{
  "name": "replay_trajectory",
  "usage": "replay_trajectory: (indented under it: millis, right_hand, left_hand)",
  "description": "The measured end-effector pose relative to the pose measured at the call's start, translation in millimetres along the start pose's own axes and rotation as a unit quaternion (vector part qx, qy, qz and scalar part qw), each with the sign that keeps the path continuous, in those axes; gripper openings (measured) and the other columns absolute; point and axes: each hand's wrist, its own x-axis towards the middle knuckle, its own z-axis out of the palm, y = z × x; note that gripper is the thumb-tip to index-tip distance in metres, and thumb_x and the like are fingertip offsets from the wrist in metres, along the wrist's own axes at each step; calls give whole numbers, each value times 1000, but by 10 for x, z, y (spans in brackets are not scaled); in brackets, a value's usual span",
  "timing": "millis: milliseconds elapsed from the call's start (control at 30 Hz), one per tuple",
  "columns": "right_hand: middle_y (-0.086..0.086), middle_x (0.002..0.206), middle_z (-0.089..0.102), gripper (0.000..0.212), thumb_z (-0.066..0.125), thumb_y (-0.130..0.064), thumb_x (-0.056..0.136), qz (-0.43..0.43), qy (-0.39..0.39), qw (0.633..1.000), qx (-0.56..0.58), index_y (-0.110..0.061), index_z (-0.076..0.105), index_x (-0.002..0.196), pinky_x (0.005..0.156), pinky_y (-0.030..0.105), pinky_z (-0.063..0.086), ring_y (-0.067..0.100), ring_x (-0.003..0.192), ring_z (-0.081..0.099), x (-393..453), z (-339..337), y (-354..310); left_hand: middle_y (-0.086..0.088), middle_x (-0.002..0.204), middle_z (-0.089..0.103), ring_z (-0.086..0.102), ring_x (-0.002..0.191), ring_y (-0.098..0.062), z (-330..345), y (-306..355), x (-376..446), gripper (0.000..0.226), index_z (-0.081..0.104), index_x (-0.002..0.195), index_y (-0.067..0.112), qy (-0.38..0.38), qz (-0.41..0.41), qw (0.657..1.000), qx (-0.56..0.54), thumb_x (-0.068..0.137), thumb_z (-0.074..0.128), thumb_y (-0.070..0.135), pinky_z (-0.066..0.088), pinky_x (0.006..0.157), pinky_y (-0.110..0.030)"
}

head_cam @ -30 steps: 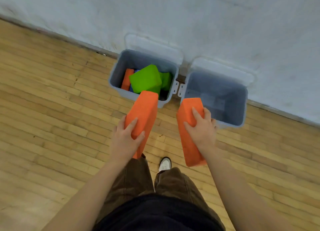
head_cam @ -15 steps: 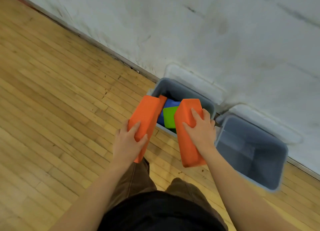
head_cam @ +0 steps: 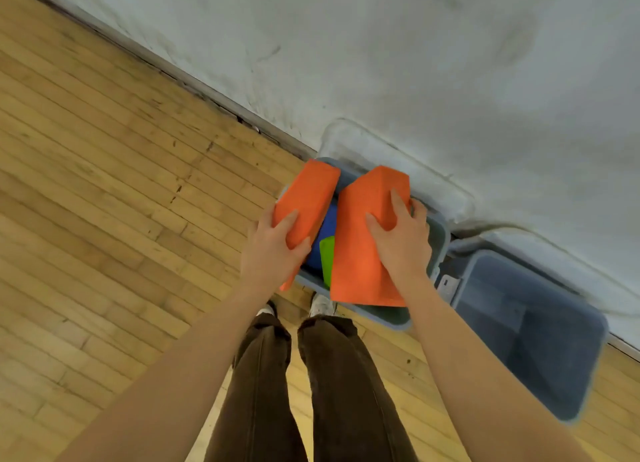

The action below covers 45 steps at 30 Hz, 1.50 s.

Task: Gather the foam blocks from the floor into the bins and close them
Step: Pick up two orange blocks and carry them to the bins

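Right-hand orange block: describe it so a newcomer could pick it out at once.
Two grey bins stand against the white wall; look over the left bin, which holds blue and green foam. Two orange blocks hover there; it is the wider-looking one gripped by the right hand, nearer the empty bin.

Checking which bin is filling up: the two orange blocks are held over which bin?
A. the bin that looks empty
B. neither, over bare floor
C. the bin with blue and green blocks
C: both orange blocks sit above the left bin, where blue and green blocks show.
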Motion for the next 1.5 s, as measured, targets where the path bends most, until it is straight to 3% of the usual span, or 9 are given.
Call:
replay_trajectory:
  millis: [333, 500, 667, 733, 800, 900, 1133, 1300, 1500]
  right_hand:
    - [3, 149, 29, 65, 53, -45, 91, 67, -28, 992, 101, -28, 26, 148, 99, 38, 36, 22, 129, 40, 1459, 1320, 532]
    - [3, 157, 15, 66, 49, -49, 92, 25, -143, 984, 108, -30, 21, 149, 112, 48, 25, 26, 141, 22, 1546, 1739, 816]
    - [-8, 155, 15, 82, 48, -69, 79, -53, -157, 984, 60, -31, 22, 147, 107, 47, 34, 17, 139, 26, 1387, 1753, 829]
    - [-8, 158, 10, 93, 40, -78, 73, -101, -152, 983, 11, -28, 18, 149, 114, 48, 22, 18, 142, 21, 1246, 1861, 831]
    - [-8, 159, 6, 96, 32, -81, 71, -122, -132, 983, -34, -28, 15, 150, 116, 49, 7, 17, 145, 12, 1270, 1985, 803]
    - [-4, 158, 11, 95, 38, -80, 72, -121, -128, 984, -31, -28, 19, 149, 118, 45, 3, 20, 145, 7, 1417, 2088, 654]
    - [0, 152, 21, 65, 47, -56, 90, -96, -204, 972, -64, -28, 30, 146, 108, 43, 31, 31, 135, 24, 1297, 1825, 452]
    - [7, 136, 44, 40, 46, -31, 97, -67, -147, 986, -36, -18, 48, 135, 97, 38, 38, 28, 121, 40, 861, 1115, 254]
    - [7, 131, 50, 37, 45, -28, 98, 31, -122, 991, 39, -17, 50, 132, 93, 43, 44, 25, 113, 52, -94, 330, 99]
  left_hand:
    - [-14, 149, 27, 31, 130, -38, 1496, -535, 1381, 53, 49, 136, 26, -5, -40, 997, -70, 88, 55, 48, 32, 104, -48]
    - [-14, 156, 8, 15, 138, -39, 1965, -759, 1568, 51, 30, 146, 29, -136, -14, 990, 32, 98, 34, 45, 21, 110, -52]
    - [-12, 157, 4, 11, 141, -35, 2050, -932, 1638, 51, 21, 148, 33, -126, -16, 987, 101, 99, 28, 44, 13, 114, -49]
    - [-9, 158, 5, 10, 142, -30, 2060, -1006, 1653, 49, 22, 147, 37, -134, -24, 985, 110, 99, 22, 46, 8, 115, -45]
    - [-5, 158, 4, 7, 143, -27, 2046, -1050, 1663, 48, 20, 146, 42, -140, -32, 984, 104, 99, 18, 48, 7, 115, -43]
    - [0, 158, 5, 5, 144, -25, 1972, -1092, 1745, 47, 24, 144, 44, -157, -50, 983, 84, 98, 17, 49, 6, 114, -45]
    - [-5, 155, 19, 19, 139, -31, 1441, -778, 1714, 44, 42, 138, 21, -149, -15, 983, 108, 99, 32, 38, 20, 110, -47]
    - [-9, 147, 34, 34, 131, -31, 731, -428, 1350, 44, 42, 138, 16, -145, -11, 985, 93, 97, 38, 31, 26, 106, -44]
    - [-9, 132, 49, 49, 115, -30, -193, -165, 637, 36, 53, 126, 11, -145, 61, 987, 25, 97, 41, 28, 36, 97, -41]
